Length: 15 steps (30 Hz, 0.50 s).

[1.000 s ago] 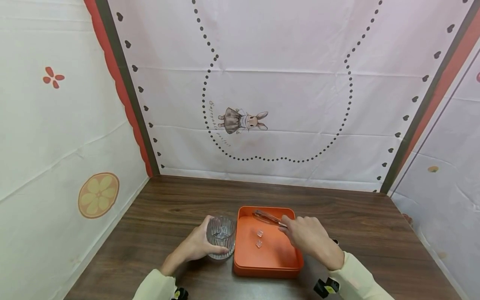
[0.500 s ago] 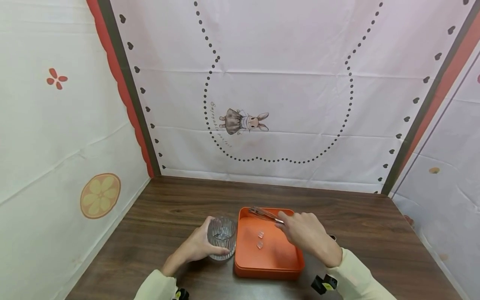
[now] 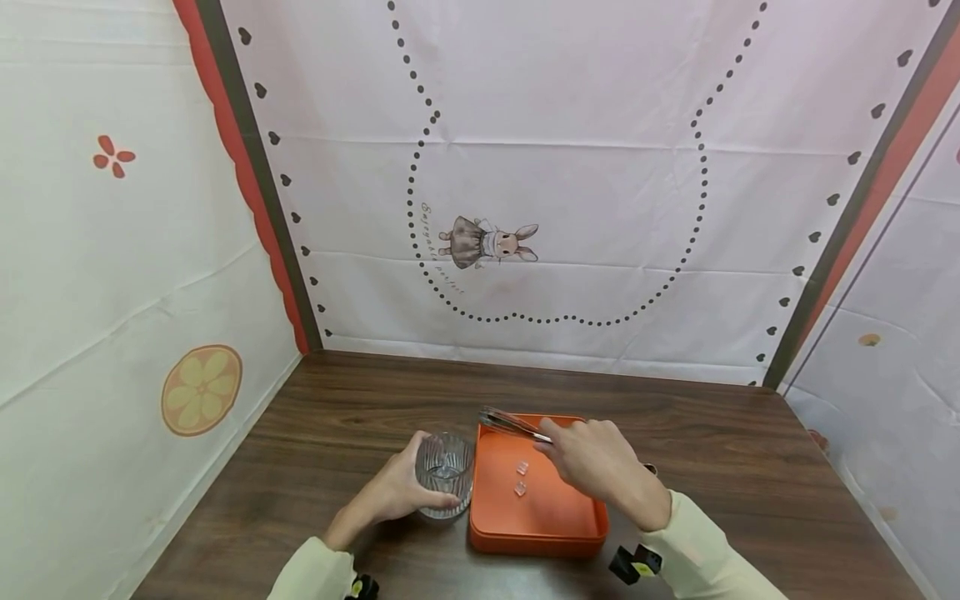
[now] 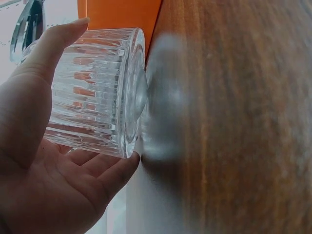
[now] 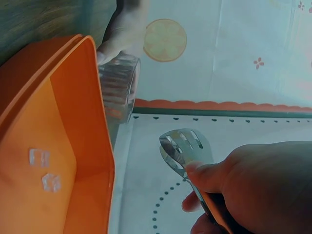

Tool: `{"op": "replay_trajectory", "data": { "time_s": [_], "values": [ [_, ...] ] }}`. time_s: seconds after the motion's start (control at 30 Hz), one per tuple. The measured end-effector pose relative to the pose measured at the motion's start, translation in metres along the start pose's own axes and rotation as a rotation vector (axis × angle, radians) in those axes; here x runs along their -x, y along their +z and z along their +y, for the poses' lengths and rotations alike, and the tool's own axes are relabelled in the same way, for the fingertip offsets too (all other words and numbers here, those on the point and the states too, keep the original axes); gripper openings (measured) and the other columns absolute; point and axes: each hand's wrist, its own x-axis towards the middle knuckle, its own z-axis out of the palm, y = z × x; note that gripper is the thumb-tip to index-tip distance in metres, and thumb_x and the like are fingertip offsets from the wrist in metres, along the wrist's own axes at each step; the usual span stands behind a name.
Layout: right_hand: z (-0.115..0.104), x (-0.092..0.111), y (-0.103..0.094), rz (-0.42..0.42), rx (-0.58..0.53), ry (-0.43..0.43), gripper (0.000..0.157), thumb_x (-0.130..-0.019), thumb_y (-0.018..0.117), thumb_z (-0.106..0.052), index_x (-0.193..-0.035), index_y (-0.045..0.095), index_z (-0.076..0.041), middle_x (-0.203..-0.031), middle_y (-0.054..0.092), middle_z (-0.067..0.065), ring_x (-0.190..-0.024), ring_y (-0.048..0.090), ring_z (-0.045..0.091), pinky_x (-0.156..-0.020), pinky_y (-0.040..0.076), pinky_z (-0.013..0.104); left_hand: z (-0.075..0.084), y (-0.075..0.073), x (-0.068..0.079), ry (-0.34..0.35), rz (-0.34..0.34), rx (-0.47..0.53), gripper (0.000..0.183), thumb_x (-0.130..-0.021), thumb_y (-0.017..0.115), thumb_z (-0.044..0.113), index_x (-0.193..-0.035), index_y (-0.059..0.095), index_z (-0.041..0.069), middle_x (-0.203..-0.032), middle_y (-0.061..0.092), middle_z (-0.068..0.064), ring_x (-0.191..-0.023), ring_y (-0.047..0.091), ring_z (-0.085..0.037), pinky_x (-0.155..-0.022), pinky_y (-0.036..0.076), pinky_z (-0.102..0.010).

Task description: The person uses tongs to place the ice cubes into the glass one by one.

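My left hand (image 3: 397,490) grips a clear ribbed drinking glass (image 3: 442,462) that stands upright on the table, thumb on the near side and fingers round the far side. My right hand (image 3: 603,467) holds metal serving tongs (image 3: 508,423) with slotted heads (image 5: 187,141), their tips pointing left over the tray's back left corner. The tong heads lie close together in the right wrist view; I cannot tell whether anything is between them. Two small clear cubes (image 3: 522,468) lie on the floor of the orange tray (image 3: 543,521), just right of the glass.
The dark wooden table (image 3: 360,400) runs back to a white printed cloth (image 3: 585,208). More cloth hangs along the left and right sides. The tray has raised walls, and its left wall is right beside the glass.
My right hand has moved left with the tongs, carrying their tips from inside the tray to over its back left corner. The left hand and glass have stayed in place.
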Motion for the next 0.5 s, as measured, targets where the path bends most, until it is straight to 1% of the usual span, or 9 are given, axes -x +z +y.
{"op": "replay_trajectory", "data": {
  "time_s": [0.2,0.5],
  "values": [
    [-0.008,-0.005,-0.002,-0.024,-0.046,-0.011,0.026,-0.099,0.058,-0.039,-0.086,0.051,-0.018,-0.049,0.025,-0.009,-0.038,0.021,0.007,-0.040,0.014,0.023,0.000,-0.001,0.000,0.015,-0.004,0.010,0.101,-0.065,0.091,0.046,-0.139,0.035,0.008,-0.108,0.064,-0.008,-0.099,0.061,-0.021,-0.087,0.049,-0.046],
    [-0.017,-0.011,-0.002,0.018,-0.029,-0.063,0.026,-0.099,0.058,-0.039,-0.086,0.052,-0.018,-0.048,0.025,-0.008,-0.037,0.021,0.007,-0.040,0.013,0.023,-0.001,0.000,0.000,-0.007,0.002,-0.002,0.105,-0.065,0.091,0.047,-0.143,0.033,0.007,-0.116,0.062,-0.012,-0.109,0.059,-0.027,-0.093,0.047,-0.053]
  ]
}}
